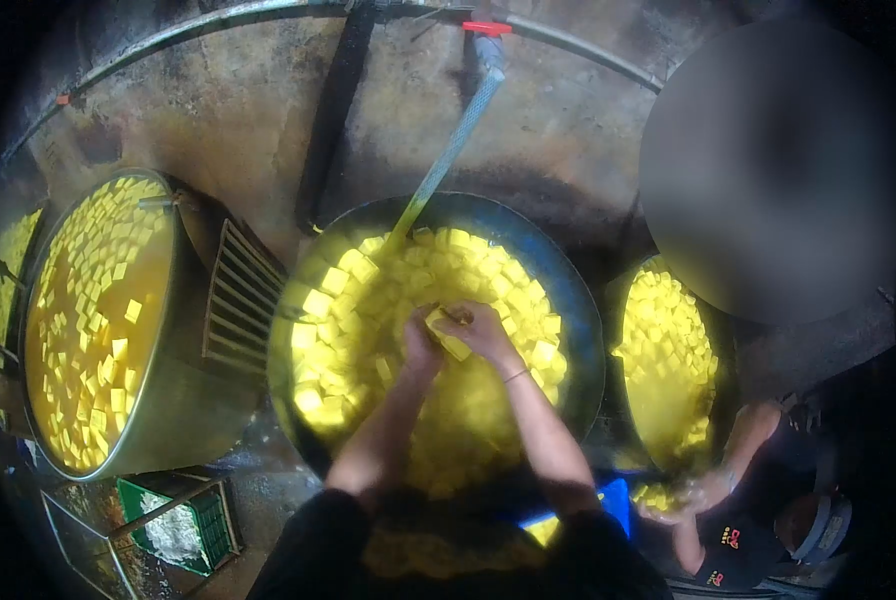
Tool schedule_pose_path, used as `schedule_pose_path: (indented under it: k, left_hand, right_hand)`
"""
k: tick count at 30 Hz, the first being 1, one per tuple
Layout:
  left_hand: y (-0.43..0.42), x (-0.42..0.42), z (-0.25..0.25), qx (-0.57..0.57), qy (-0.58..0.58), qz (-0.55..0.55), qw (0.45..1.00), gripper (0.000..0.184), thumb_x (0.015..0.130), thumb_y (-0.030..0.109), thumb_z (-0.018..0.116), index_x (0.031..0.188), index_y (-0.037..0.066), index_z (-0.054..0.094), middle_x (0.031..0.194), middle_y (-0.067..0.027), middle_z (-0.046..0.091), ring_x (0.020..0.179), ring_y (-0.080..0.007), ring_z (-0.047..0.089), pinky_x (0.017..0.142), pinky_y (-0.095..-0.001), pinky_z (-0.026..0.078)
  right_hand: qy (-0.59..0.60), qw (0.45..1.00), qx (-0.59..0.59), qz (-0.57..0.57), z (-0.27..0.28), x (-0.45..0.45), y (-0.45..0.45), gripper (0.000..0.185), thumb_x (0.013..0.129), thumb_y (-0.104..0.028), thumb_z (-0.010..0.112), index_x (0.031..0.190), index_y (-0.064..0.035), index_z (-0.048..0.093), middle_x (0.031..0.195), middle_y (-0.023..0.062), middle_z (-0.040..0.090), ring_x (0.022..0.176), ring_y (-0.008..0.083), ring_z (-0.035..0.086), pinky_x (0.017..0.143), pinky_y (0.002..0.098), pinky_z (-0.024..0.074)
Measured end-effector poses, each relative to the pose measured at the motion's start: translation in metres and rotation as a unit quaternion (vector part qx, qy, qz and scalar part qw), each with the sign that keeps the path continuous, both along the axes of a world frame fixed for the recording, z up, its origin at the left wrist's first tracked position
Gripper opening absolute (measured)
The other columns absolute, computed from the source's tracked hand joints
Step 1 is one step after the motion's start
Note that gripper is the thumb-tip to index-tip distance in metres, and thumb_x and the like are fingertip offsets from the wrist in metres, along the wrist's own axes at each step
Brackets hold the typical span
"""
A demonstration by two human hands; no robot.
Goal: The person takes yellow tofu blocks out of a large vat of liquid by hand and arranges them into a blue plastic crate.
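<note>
Both my hands meet above a big round vat [590, 330] of cloudy yellow liquid. My left hand [422, 343] is closed around one side of a yellow block [452, 342] that looks like tofu. On its other side, my right hand [482, 328] grips the same block with bent fingers. Many similar yellow blocks [318, 304] float along the vat's left, back and right sides. A blue-grey hose [458, 140] hangs from a pipe valve and reaches the liquid beyond my hands.
At left stands a deep metal vat [193, 370] with floating yellow blocks, beside a slatted rack [240, 290]. Another vat [668, 360] of blocks is at right, where a co-worker [758, 500] handles blocks. A green crate [183, 525] and a blue container [616, 508] sit near the front.
</note>
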State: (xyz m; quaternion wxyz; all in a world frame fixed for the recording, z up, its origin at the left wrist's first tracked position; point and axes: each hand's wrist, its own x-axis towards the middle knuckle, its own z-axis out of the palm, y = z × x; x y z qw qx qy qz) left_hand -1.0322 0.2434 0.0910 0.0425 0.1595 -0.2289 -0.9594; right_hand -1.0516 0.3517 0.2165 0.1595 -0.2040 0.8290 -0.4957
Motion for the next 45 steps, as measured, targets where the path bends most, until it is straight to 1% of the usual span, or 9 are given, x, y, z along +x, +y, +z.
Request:
schedule_pose_path:
  k: [8,14,16,20,27,29,36,42,45]
  left_hand:
    - [0.014,0.005,0.033,0.181,-0.096,0.082,0.975,0.038,0.092,0.035,0.040,0.117,0.008,0.052,0.115,-0.0096,0.054,0.109,-0.0250,0.051,0.095,-0.0426,0.041]
    - [-0.028,0.012,0.012,0.218,-0.021,0.099,0.971,0.046,0.086,0.036,0.037,0.119,0.005,0.051,0.118,-0.0128,0.054,0.112,-0.0305,0.050,0.097,-0.0487,0.039]
    - [-0.049,0.013,0.018,0.255,0.018,0.133,0.958,0.041,0.086,0.032,0.040,0.112,0.003,0.054,0.111,-0.0151,0.058,0.105,-0.0320,0.055,0.090,-0.0480,0.045]
    - [-0.080,0.022,0.046,0.296,0.011,0.181,0.938,0.030,0.082,0.022,0.052,0.104,0.002,0.057,0.104,-0.0155,0.059,0.098,-0.0303,0.058,0.086,-0.0466,0.049]
    - [-0.082,0.014,0.041,0.208,0.034,0.134,0.968,0.036,0.081,0.026,0.048,0.112,0.008,0.055,0.111,-0.0123,0.057,0.104,-0.0300,0.053,0.088,-0.0502,0.044]
    - [-0.073,0.006,0.012,-0.048,-0.023,0.134,0.990,0.034,0.084,0.024,0.046,0.110,0.005,0.055,0.105,-0.0129,0.059,0.098,-0.0279,0.056,0.085,-0.0444,0.047]
    - [-0.023,0.020,0.025,0.066,-0.132,0.036,0.988,0.033,0.086,0.029,0.045,0.108,0.006,0.056,0.114,-0.0143,0.053,0.104,-0.0283,0.052,0.089,-0.0420,0.044]
    - [-0.018,0.029,0.036,0.253,-0.015,0.074,0.965,0.035,0.086,0.030,0.039,0.102,0.003,0.056,0.098,-0.0145,0.059,0.093,-0.0306,0.056,0.085,-0.0438,0.047]
    - [-0.039,0.024,0.002,0.250,0.029,0.078,0.965,0.036,0.087,0.029,0.036,0.101,0.002,0.056,0.096,-0.0149,0.059,0.087,-0.0298,0.057,0.080,-0.0418,0.049]
  right_hand:
    - [0.302,0.950,0.072,0.028,-0.013,-0.013,-0.035,0.032,0.085,-0.024,0.068,0.105,0.0003,0.065,0.109,0.0175,0.064,0.102,0.0210,0.060,0.088,0.0358,0.0458]
    - [-0.048,0.997,0.051,0.030,-0.049,-0.060,-0.064,0.042,0.088,-0.030,0.058,0.123,-0.0067,0.058,0.126,0.0176,0.057,0.120,0.0311,0.050,0.104,0.0370,0.0362]
    - [0.248,0.959,0.123,0.062,-0.081,-0.089,-0.075,0.045,0.088,-0.039,0.052,0.116,-0.0043,0.061,0.117,0.0196,0.060,0.113,0.0355,0.054,0.098,0.0415,0.0401]
    - [0.241,0.955,0.171,-0.027,-0.230,-0.145,-0.082,0.033,0.085,-0.025,0.056,0.112,-0.0072,0.063,0.111,0.0204,0.062,0.105,0.0338,0.058,0.091,0.0421,0.0446]
    - [-0.346,0.920,-0.169,-0.073,-0.039,-0.042,-0.025,0.035,0.088,-0.008,0.060,0.122,-0.0048,0.057,0.114,0.0069,0.061,0.099,0.0155,0.059,0.084,0.0271,0.0476]
    - [-0.223,0.966,-0.127,-0.039,-0.007,-0.012,-0.023,0.037,0.086,-0.013,0.064,0.121,-0.0050,0.058,0.113,0.0073,0.061,0.098,0.0152,0.059,0.083,0.0274,0.0476]
    - [0.197,0.967,0.133,0.090,0.026,0.023,-0.033,0.050,0.086,-0.035,0.067,0.125,-0.0070,0.055,0.133,0.0157,0.051,0.121,0.0302,0.050,0.100,0.0385,0.0416]
    - [-0.054,0.998,0.041,-0.001,-0.007,0.019,-0.027,0.050,0.093,-0.040,0.051,0.130,-0.0070,0.052,0.128,0.0197,0.054,0.122,0.0345,0.049,0.104,0.0371,0.0370]
    - [-0.019,0.950,0.304,0.072,-0.039,0.019,-0.016,0.043,0.090,-0.022,0.055,0.129,-0.0031,0.052,0.135,0.0192,0.049,0.126,0.0331,0.045,0.107,0.0383,0.0345]
